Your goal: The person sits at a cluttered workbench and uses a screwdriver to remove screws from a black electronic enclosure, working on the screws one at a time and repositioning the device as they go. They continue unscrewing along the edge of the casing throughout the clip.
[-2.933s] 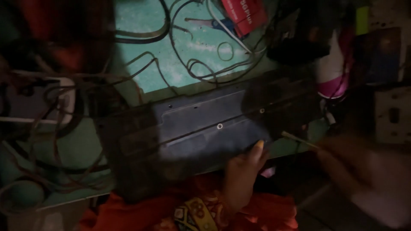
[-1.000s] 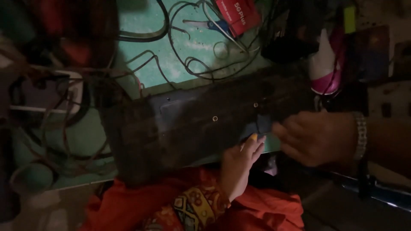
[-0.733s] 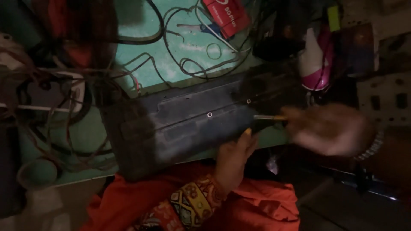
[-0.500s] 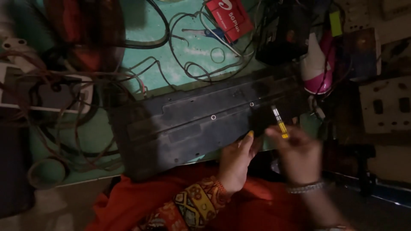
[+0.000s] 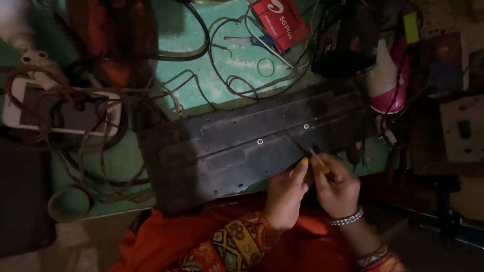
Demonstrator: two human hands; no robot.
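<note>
While dim, right hand gripping screwdriver, tip obscured, dark casing.

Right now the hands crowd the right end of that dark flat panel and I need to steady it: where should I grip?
Probably the dark flat panel is best gripped at its free left short edge, from the left. Left hand and right hand with the yellow-handled tool occupy the near right part.

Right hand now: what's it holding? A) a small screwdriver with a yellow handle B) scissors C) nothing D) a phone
A: the right hand grips a small screwdriver with a yellow handle, its dark shaft angled onto the back of the black keyboard, while the left hand rests on the keyboard's near edge beside it.
</note>
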